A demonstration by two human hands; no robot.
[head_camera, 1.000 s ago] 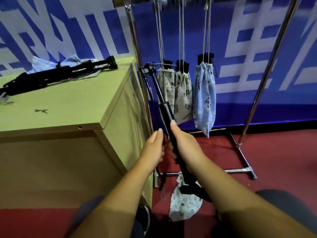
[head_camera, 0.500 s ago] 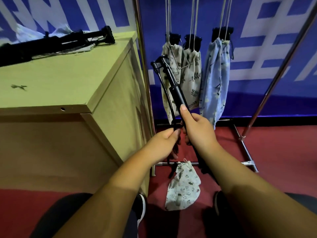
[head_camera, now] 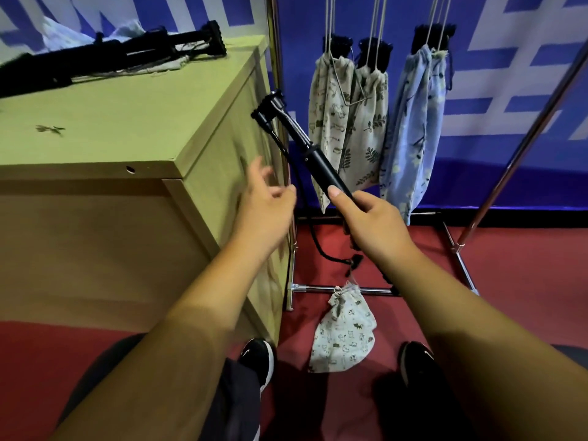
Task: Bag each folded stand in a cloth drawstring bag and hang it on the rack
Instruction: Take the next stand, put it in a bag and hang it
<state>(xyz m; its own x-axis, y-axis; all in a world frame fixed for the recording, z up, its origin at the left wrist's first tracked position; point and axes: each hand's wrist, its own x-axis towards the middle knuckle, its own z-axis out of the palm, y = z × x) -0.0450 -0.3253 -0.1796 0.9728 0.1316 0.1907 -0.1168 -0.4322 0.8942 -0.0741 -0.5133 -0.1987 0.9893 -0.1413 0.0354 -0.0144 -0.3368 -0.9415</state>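
Note:
My right hand (head_camera: 370, 222) grips a black folded stand (head_camera: 313, 155) by its middle; the stand points up and left toward the cabinet corner, and a black cord loops down from its head. A small cloth drawstring bag (head_camera: 345, 332) with a cat print hangs below the stand's lower end, near the floor. My left hand (head_camera: 265, 206) is open and blurred, just left of the stand, touching nothing. Three bagged stands (head_camera: 348, 109) hang by their strings on the metal rack (head_camera: 521, 144); the right one is pale blue.
A yellow-green cabinet (head_camera: 127, 122) stands at the left, against the rack's left post. On its top lie more black folded stands (head_camera: 127, 54) and pale blue cloth bags (head_camera: 60, 31). The floor is red; my two black shoes show below. A blue-and-white banner covers the wall.
My left hand has let go of the stand and moved left, its fingers spread. The stand has tilted lower and further left. The view has tipped downward.

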